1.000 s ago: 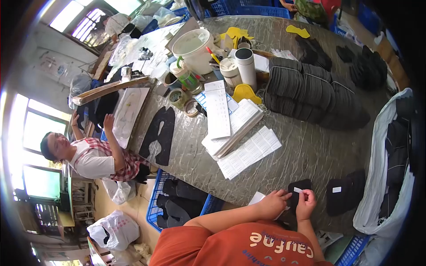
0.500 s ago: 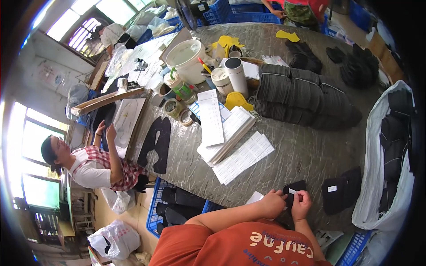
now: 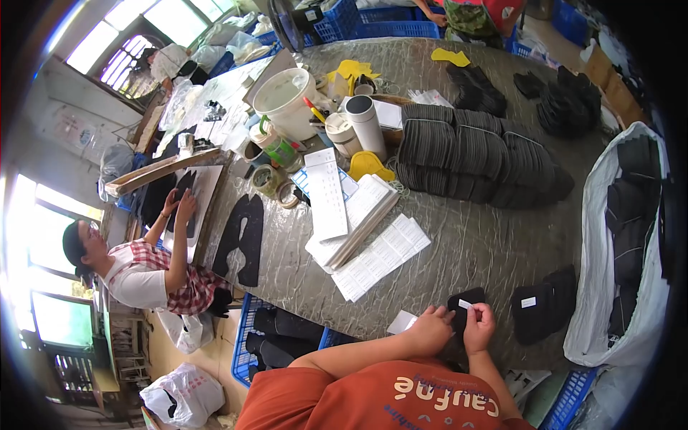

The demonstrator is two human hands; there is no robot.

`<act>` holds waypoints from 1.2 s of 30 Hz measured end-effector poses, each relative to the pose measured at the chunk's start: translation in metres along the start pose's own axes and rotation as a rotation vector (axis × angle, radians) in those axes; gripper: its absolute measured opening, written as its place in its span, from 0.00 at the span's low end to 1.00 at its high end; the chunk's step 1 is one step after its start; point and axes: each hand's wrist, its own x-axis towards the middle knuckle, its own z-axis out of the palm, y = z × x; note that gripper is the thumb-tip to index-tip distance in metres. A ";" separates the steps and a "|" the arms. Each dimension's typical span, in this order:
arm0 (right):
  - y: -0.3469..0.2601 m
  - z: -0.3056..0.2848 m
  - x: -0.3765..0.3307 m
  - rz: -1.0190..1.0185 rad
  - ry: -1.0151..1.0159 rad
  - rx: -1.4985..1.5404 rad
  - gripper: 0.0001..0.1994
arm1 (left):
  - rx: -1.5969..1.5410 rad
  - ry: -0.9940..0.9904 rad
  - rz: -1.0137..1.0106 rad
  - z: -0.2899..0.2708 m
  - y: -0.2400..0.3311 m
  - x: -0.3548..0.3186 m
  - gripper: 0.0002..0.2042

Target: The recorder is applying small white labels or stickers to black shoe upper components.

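A small black rounded pad (image 3: pixel 467 295) lies near the table's front edge, between my two hands. With bent fingers pressed together, my left hand (image 3: pixel 433 330) grips the pad's left edge. My right hand (image 3: pixel 479 330) is closed, pinching a small white label (image 3: pixel 465 304) over the pad between thumb and finger. Beside my left hand lies a white paper sheet (image 3: pixel 403 322), partly covered by it. To the right is a stack of black pads (image 3: pixel 539 315), its top one bearing a white label (image 3: pixel 528 302). The lower part of the pad is hidden by my hands.
Printed sheets (image 3: pixel 390 254) and a bundled row of black pieces (image 3: pixel 480 154) lie farther in. A white sack (image 3: pixel 584 315) of black pieces stands at right, a white bucket (image 3: pixel 283 100) at back left. A person (image 3: pixel 147 269) in a checked apron works at left.
The whole view has shifted slightly left. My right hand's label still hovers over the pad, now tilted more. The person at left has lowered their hands to a black piece.
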 end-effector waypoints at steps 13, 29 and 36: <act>-0.011 -0.004 0.020 0.280 0.039 0.275 0.02 | 0.034 0.027 0.088 -0.004 -0.013 -0.006 0.13; -0.005 -0.009 0.031 0.273 -0.243 0.008 0.03 | -0.008 0.064 0.153 -0.005 -0.011 0.000 0.12; -0.007 -0.005 0.030 0.264 -0.216 -0.039 0.03 | -0.027 0.060 0.151 -0.004 -0.014 -0.001 0.12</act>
